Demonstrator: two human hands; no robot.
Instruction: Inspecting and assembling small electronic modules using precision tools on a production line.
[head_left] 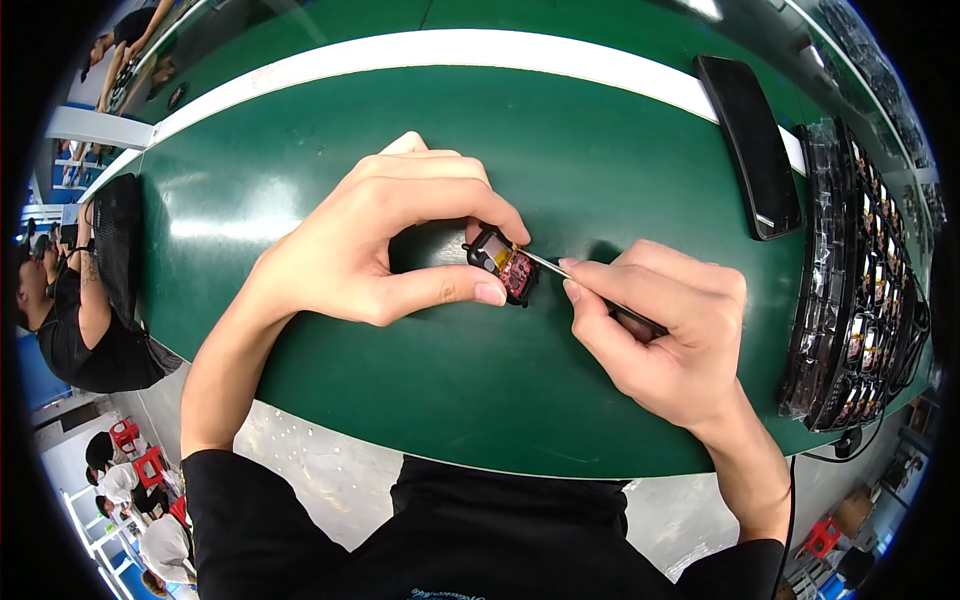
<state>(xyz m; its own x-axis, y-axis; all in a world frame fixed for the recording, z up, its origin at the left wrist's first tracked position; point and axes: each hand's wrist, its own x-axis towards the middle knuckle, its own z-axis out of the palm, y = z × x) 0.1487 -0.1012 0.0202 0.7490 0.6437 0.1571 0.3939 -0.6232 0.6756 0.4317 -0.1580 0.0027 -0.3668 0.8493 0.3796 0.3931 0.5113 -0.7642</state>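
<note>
Between the thumb and fingers of my left hand (400, 235) is a small black electronic device (508, 268), its casing uncovered. A red circuit board, a yellow patch and a silvery part show inside it. My right hand (670, 320) grips a pair of thin dark tweezers (540, 261) like a pen; the rear of the tool disappears into my palm. Its metal tip reaches the upper right edge of the device, near the yellow patch and the board. Whether the tip touches a part, I cannot tell.
The table has a green top (430, 400) and a white strip (420, 50) along its far side. A black phone (750, 145) lies at the far right. Stacked clear and black trays (850, 300) of similar small devices stand on the right. Another person (90, 310) sits at the left.
</note>
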